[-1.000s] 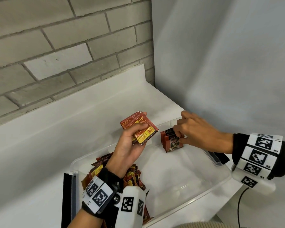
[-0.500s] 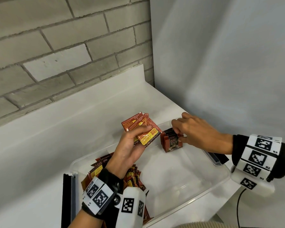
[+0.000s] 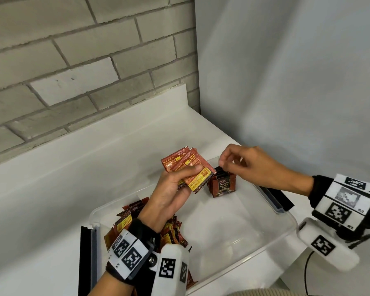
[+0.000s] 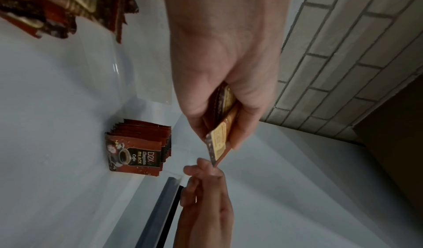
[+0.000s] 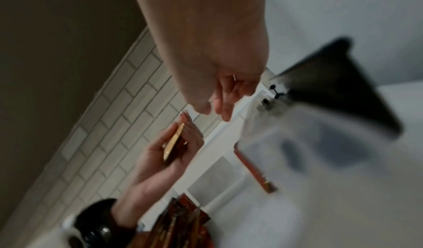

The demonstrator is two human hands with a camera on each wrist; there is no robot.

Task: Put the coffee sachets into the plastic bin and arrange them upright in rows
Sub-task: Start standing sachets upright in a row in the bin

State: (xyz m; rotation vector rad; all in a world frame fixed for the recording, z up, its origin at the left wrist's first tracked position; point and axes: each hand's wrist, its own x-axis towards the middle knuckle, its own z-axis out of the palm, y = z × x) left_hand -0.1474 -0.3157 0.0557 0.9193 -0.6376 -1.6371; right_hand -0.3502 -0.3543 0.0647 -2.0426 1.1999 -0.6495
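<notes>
Left wrist: we see a black band (image 3: 145,233) with white square-coded tags and a white camera pod (image 3: 169,272).
Right wrist: black band (image 3: 320,189), white coded tags, white pod (image 3: 327,246).

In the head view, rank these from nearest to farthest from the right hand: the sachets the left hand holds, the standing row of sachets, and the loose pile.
From the right hand:
1. Standing row, just below its fingertips, far end of the bin.
2. Held sachets, to its left in the left hand; nearly as close.
3. Loose pile, near-left end.
</notes>
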